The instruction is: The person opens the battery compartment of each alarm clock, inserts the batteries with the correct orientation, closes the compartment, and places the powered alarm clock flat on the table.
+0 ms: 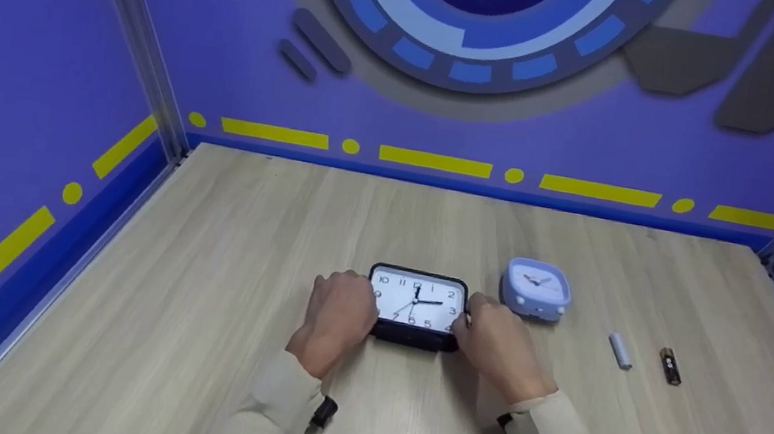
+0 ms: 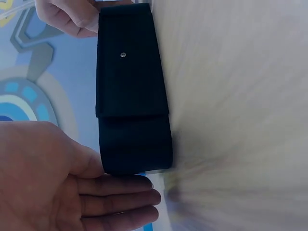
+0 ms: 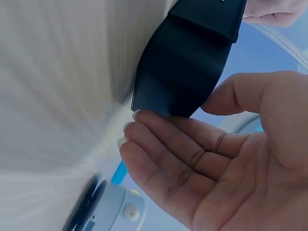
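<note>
A black rectangular alarm clock (image 1: 417, 301) with a white face is at the middle of the table, its face turned up toward the head camera. My left hand (image 1: 342, 313) grips its left end, and my right hand (image 1: 498, 342) grips the right end. In the left wrist view, the clock's dark underside (image 2: 130, 86) shows a small screw, with the left thumb and fingers at one end. Seen from the right wrist, the right fingers (image 3: 166, 144) lie along the clock's end while the thumb presses near its face edge.
A small light-blue alarm clock (image 1: 536, 289) stands just behind my right hand. Farther right on the wooden table (image 1: 242, 227) lie a grey battery (image 1: 620, 351) and a black battery with a gold end (image 1: 670, 366). Blue-purple panels (image 1: 226, 66) enclose the back and sides.
</note>
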### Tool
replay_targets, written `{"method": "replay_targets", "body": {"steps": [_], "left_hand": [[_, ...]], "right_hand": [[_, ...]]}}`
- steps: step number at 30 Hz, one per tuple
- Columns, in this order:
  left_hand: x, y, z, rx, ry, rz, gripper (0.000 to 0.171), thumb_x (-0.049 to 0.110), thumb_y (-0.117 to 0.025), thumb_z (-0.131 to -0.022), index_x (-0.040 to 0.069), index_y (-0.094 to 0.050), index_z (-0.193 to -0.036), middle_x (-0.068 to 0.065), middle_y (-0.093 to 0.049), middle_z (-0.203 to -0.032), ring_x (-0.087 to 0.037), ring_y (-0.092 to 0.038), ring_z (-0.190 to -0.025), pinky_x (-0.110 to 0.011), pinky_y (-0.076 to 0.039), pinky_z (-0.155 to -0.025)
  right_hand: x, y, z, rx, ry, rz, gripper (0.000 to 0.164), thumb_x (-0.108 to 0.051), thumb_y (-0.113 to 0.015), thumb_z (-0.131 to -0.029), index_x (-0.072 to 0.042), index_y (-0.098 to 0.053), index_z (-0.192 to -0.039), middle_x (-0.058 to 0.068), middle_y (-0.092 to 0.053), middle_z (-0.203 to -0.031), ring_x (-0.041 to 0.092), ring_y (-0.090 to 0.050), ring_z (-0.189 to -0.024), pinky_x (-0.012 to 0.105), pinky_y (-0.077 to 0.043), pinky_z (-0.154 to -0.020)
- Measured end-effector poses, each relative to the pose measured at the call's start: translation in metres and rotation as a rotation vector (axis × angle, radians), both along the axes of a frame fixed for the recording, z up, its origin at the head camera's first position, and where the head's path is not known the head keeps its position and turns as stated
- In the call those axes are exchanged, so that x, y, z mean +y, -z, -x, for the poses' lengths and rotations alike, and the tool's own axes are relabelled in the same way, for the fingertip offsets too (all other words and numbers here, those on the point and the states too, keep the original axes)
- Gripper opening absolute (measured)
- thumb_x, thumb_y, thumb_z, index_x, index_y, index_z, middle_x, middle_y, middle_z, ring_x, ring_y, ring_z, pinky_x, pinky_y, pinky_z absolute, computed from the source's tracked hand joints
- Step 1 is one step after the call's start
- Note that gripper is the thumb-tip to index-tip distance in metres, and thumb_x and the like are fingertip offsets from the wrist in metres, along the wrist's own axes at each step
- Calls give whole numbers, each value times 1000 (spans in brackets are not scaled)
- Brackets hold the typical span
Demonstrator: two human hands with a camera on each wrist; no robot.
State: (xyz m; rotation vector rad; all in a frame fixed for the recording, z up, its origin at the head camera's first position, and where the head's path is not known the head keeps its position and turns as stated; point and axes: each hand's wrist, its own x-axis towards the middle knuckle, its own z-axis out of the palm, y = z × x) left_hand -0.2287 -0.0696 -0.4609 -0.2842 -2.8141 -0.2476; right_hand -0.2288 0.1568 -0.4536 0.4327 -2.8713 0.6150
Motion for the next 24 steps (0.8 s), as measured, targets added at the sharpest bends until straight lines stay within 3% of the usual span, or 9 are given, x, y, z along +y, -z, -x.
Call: {"method": "replay_targets", "body": {"steps": [7,15,19,24], "left_hand": [[8,-6,-11,-10,20,38,38,7,-67,-93,13,-56,-56,-7,-64,-64,-25,-68,-64,-43,-55,-60],[13,-12,-22,-29,44,118,44,13,-68,-93,17,-48,-55,4,-49,-57,-11,-54,-56,-36,-52,-53],[16,-17,-28,-85,58,131,47,17,-67,-96,16,-45,-55,6,-39,-56,-8,-41,-53,-33,-49,-50],[15,-23,-32,-191,118,54,48,15,-64,-94,16,-38,-55,7,-29,-56,-10,-28,-52,-30,-39,-45]], "right_hand": [[12,-3,-13,15,-27,-11,15,-4,-69,-91,-3,-56,-83,7,-53,-74,25,-53,-64,51,-51,-64],[22,-1,-26,39,-49,-19,16,-1,-70,-88,-4,-56,-82,3,-48,-71,21,-48,-62,46,-47,-59],[25,-4,-31,20,-51,-61,15,-3,-71,-89,-4,-56,-84,3,-48,-72,20,-47,-63,46,-47,-59],[28,-6,-38,31,-51,-121,15,-3,-72,-90,0,-58,-86,5,-49,-72,20,-47,-62,46,-47,-57]]}}
